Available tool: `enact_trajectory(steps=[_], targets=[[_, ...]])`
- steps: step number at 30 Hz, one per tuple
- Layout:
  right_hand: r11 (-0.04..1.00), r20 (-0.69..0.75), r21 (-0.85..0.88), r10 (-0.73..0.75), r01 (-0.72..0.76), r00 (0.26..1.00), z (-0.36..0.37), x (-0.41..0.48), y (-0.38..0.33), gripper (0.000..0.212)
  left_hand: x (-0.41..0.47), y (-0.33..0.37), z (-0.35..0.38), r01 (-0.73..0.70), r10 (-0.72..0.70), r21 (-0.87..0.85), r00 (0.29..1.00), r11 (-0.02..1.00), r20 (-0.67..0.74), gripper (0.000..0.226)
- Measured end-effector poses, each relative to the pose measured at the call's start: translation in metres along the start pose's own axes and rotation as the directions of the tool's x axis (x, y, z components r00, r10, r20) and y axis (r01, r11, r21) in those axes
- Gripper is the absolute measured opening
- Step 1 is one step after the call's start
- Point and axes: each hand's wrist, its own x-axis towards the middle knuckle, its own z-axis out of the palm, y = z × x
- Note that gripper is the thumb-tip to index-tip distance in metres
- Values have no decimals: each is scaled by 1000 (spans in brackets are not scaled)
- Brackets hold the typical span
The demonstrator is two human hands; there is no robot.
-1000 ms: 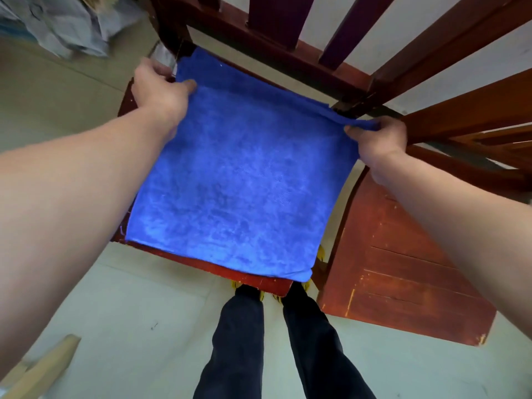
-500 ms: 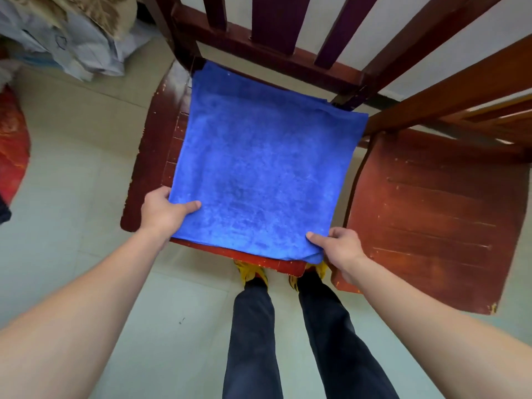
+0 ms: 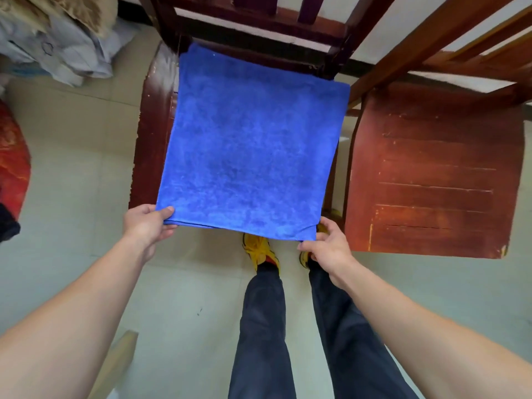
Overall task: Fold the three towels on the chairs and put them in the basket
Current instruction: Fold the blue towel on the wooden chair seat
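A blue towel [image 3: 250, 145] lies spread flat over the seat of a dark red wooden chair [image 3: 151, 133], its near edge hanging past the seat's front. My left hand [image 3: 146, 224] pinches the near left corner, thumb on top. At the near right corner, my right hand [image 3: 325, 246] grips the edge from below. The towel looks doubled at the near edge. No basket and no other towel is in view.
A second, lighter red wooden chair [image 3: 434, 180] stands just to the right, its seat bare. A pile of pale cloth and bags [image 3: 54, 38] lies on the floor at the upper left. A red bundle [image 3: 13, 174] sits at the left edge. My legs and yellow shoes [image 3: 260, 247] are below the towel.
My hands went from the towel's far corners to its near corners and gripped them. The near edge has since slid towards me, past the seat's front.
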Motion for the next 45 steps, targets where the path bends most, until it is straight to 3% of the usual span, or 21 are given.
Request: enact_trajectory(steps=[2,5,8,12,17,21,27,29,31,33,37,40,45], targets=[[999,-111,-49,-25,20,994,8,1,14,58,2,-3,2,-7,7,9,1000,1000,-14,23],[996,-279,80,-4,27,960,12,1,19,8,5,-4,5,-6,8,30,999,1000,-42,24],[980,-384,194,46,32,922,10,0,23,17,4,-4,8,-17,19,22,997,1000,-79,25],[999,-475,47,16,7,880,8,-13,38,11,1,-4,11,-10,8,-17,993,1000,-118,26],[991,-469,-55,-134,122,873,8,-30,54,10,-6,-9,4,32,-39,-43,984,999,-174,22],[991,-416,-38,-136,132,899,4,-42,59,9,-23,-14,-10,39,-53,-71,976,997,-213,24],[925,-293,375,63,54,954,-7,-75,53,8,-66,-25,-37,41,-70,-162,981,986,-178,20],[895,-276,441,67,65,959,-13,-90,42,5,-80,-21,-50,19,-53,-203,985,979,-162,16],[871,-256,482,37,94,966,-19,-96,30,16,-85,-11,-58,-7,-26,-235,990,972,-136,9],[852,-210,512,1,109,978,-25,-98,10,27,-87,6,-62,-48,23,-271,995,961,-98,15],[817,-146,573,14,74,989,-33,-80,-40,23,-79,60,-54,-70,97,-301,993,951,74,16],[842,-179,524,-37,126,983,-40,-55,-77,22,-59,104,-39,-40,100,-295,977,955,189,18],[945,-336,218,-162,244,928,-44,-6,-126,20,-15,161,-6,-75,130,-228,963,971,236,19]])
